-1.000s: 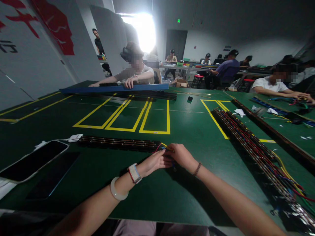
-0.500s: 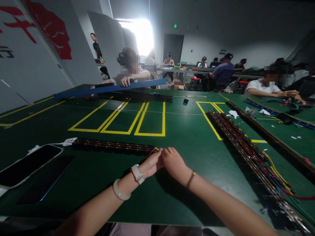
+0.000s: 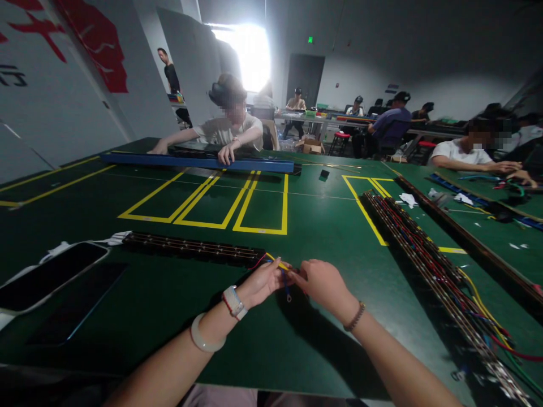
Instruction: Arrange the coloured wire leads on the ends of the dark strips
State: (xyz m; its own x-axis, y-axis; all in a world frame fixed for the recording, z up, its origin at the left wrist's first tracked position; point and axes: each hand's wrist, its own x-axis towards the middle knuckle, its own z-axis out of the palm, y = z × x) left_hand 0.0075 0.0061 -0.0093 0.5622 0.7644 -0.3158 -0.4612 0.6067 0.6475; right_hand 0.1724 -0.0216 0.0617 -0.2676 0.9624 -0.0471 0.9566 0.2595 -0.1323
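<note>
My left hand (image 3: pixel 262 282) and my right hand (image 3: pixel 323 282) meet at the right end of a long black strip (image 3: pixel 193 249) that lies flat on the green table (image 3: pixel 322 226). Both hands are closed in a pinch on the thin coloured wires (image 3: pixel 280 265) that come out of the strip's end: yellow, red and blue ones show between my fingers. A blue wire end hangs down between the two hands. My left wrist carries a watch and a pale bangle, my right wrist a bead bracelet.
Two phones (image 3: pixel 51 277) lie at the left. A pile of long wired strips (image 3: pixel 428 254) runs along the right. Yellow tape boxes (image 3: pixel 220 203) mark the table's middle. Across the table a person holds a long blue bar (image 3: pixel 195 163). Other people sit at tables behind.
My hands have drawn slightly apart, and the yellow and blue wires now show between them. The person opposite has lowered the blue bar flat onto the table.
</note>
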